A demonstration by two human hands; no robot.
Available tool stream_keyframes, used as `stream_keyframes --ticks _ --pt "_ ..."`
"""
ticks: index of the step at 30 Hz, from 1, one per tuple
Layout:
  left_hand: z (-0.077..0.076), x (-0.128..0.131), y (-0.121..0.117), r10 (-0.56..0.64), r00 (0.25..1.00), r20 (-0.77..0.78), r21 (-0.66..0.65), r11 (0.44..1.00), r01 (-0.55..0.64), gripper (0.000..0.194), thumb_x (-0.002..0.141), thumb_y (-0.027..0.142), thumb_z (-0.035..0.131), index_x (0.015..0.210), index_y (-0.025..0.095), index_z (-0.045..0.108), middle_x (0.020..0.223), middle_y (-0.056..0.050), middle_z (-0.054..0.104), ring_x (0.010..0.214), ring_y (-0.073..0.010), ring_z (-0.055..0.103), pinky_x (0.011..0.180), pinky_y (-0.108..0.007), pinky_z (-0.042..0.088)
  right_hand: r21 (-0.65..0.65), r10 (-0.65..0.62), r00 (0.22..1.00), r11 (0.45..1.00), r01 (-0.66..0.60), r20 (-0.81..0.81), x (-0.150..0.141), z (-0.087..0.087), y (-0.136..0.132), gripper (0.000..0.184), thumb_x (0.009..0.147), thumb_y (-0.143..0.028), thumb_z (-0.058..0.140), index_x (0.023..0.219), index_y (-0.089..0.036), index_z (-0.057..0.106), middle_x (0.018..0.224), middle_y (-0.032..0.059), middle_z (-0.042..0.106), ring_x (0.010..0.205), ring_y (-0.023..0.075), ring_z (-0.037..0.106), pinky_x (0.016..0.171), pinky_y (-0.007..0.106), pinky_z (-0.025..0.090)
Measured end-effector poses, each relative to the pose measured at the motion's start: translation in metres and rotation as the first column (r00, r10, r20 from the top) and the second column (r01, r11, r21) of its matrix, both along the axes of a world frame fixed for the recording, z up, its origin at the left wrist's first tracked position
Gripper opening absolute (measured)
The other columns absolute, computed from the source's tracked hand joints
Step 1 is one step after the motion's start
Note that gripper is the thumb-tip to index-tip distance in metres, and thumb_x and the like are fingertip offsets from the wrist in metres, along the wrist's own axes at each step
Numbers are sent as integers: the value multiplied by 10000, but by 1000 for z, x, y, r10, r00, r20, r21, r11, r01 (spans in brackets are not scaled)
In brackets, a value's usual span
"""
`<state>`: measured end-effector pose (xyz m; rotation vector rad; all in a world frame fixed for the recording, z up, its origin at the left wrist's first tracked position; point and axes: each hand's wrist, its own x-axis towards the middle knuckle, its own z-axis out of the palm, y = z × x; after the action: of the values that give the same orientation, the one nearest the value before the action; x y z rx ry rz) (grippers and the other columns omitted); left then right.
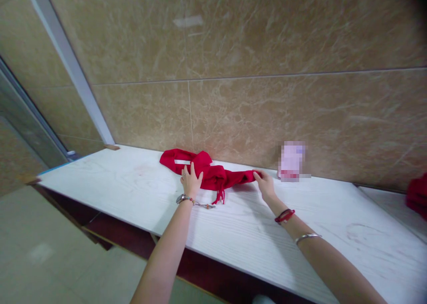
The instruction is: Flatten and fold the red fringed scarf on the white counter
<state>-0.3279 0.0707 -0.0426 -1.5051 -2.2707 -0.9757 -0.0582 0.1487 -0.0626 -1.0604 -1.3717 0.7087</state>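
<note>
A red fringed scarf [213,176] lies crumpled on a white wooden tabletop [240,233] close to the tiled wall. My left hand [191,180] rests on the scarf's middle, fingers pressed down on the cloth and curled into it. My right hand [265,184] pinches the scarf's right end against the table. A watch and bracelets show on my wrists.
A small pink-and-white object [292,160], blurred out, leans against the beige marble wall [267,72] behind the scarf. Another red cloth [416,196] sits at the far right edge. The table's front edge drops to a tiled floor [50,259] at left.
</note>
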Motion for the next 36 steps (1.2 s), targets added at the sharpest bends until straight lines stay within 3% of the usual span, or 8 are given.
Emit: stream_keyframes --ticks 5,9,14,21,25,27,30,36 --pt "2 0 -1 7 1000 -10 44 999 -7 632 810 381 490 1367 168 280 1435 -209 173 1298 -386 184 937 -573 311 72 -195 972 976 205 -129 65 22 3 318 657 -449 525 758 -163 620 705 35 630 688 174 563 671 323 445" --pt "-1 0 4 -273 961 -40 1 962 273 650 787 191 489 1384 139 236 1421 -165 251 1306 -289 227 1034 -441 281 98 -151 988 984 147 27 124 30 -12 278 660 -427 520 707 -173 621 681 31 626 665 172 558 623 296 423" --pt "-1 26 2 -680 733 9 -130 726 675 646 759 56 401 1371 222 280 1329 -43 440 1187 -142 434 1028 -290 333 27 -315 860 943 332 401 176 21 -31 282 654 -400 485 727 -179 645 695 56 648 668 205 559 634 329 406" --pt "9 73 -24 -836 542 -83 -272 542 795 552 797 264 538 1324 235 377 1361 -56 402 1234 -185 380 1034 -325 310 151 -490 648 849 506 583 243 15 -44 343 726 -338 401 844 -140 654 788 119 631 740 238 558 676 363 422" --pt "8 100 -26 -831 555 -49 -197 553 810 460 819 293 524 1267 220 448 1378 -68 369 1261 -190 337 1048 -333 284 422 -615 564 788 448 550 237 26 -55 373 782 -334 384 957 -117 632 925 153 581 920 264 515 825 411 395" --pt "6 120 -22 -812 583 38 -121 575 809 355 859 259 449 1201 179 500 1267 -80 491 1171 -168 446 1010 -305 333 493 -560 583 820 290 589 214 31 -62 366 824 -349 376 1015 -143 611 998 145 570 974 255 501 867 416 377" --pt "4 151 -15 -744 653 141 -46 654 755 296 902 260 341 1013 120 578 1004 -95 633 968 -178 574 894 -303 423 393 -284 504 912 -121 815 175 28 -72 418 833 -397 433 1181 -185 525 1170 130 532 1097 257 450 924 429 342" --pt "4 176 -13 -755 654 54 -67 651 756 290 905 298 345 876 134 582 837 -71 654 806 -176 606 779 -271 449 115 -62 294 980 -166 954 162 19 -73 384 846 -290 447 1214 -201 508 1209 118 547 1121 265 459 920 454 340"
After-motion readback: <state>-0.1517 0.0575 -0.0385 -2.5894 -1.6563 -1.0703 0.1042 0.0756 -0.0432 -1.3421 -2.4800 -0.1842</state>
